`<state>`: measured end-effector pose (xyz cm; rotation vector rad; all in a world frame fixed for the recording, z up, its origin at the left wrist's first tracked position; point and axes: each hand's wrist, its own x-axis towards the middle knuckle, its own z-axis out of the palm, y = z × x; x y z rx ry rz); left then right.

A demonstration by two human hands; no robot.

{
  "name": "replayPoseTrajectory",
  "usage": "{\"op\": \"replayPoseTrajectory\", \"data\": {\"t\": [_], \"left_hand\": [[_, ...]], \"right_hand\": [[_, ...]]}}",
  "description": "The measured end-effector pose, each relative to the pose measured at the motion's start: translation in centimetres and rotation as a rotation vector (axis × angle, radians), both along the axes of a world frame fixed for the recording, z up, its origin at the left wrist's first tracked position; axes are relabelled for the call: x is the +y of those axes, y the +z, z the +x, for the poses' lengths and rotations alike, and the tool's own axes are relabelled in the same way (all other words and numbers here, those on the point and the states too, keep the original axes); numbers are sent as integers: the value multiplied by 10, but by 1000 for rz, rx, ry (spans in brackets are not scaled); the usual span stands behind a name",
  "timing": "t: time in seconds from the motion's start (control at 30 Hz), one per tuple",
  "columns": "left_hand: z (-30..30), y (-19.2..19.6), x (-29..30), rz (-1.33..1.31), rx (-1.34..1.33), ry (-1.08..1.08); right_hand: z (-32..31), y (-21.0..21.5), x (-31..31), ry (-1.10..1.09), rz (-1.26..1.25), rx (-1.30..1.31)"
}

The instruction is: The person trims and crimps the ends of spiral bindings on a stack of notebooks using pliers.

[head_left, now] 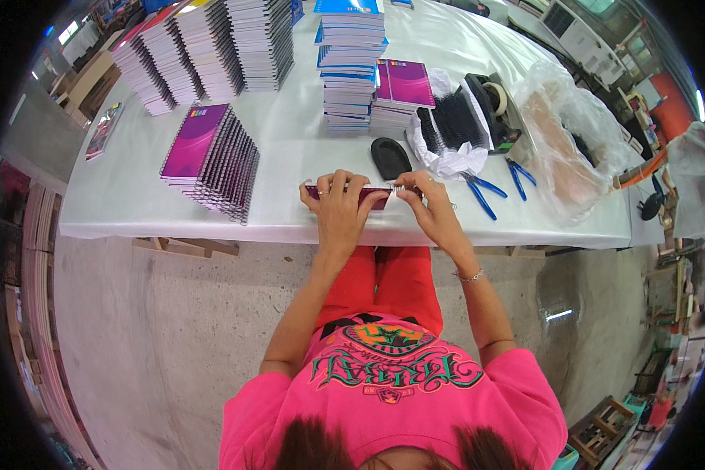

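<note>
Near the table's front edge, my left hand [339,205] is closed over a purple-covered notebook [379,204], which stands on edge with its binding side up. My right hand [434,210] pinches a thin wire coil [399,189] at the notebook's right end. How far the coil runs along the binding is hidden by my fingers. A dark oval dish [390,159] lies just beyond the hands. To the right are two blue-handled pliers [484,194] [518,177]. Black spiral coils [453,121] rest on crumpled white paper beyond them.
Spiral-bound purple notebooks [200,153] are stacked at left. Behind stand tall bound stacks [207,51], a blue-covered stack [351,74] and purple-covered books [404,83]. A tape dispenser [497,106] and clear plastic bag [564,133] occupy the right. The white-covered table [290,157] ends before my legs.
</note>
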<state>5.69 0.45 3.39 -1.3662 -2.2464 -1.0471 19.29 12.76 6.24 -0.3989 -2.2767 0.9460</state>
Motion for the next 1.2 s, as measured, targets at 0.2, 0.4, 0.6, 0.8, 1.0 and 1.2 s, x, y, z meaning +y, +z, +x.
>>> {"op": "replayPoseTrajectory", "data": {"t": [0.2,0.4,0.6,0.8,1.0,1.2], "left_hand": [[-18,-10,5,27,28,-34],[-21,-15,-1,157,-135,-48],[-18,-13,-4,361,-231,15],[-21,-18,-7,323,-440,-14],[-30,-19,-10,260,-436,-49],[-52,-12,-24,235,-429,-137]], "right_hand": [[-16,0,-7,-89,181,-86],[-22,5,-10,-145,366,-80],[-22,7,-7,-64,334,-130],[-28,5,-12,21,130,-31],[-26,2,1,82,124,-190],[-28,-1,48,78,281,-157]]}}
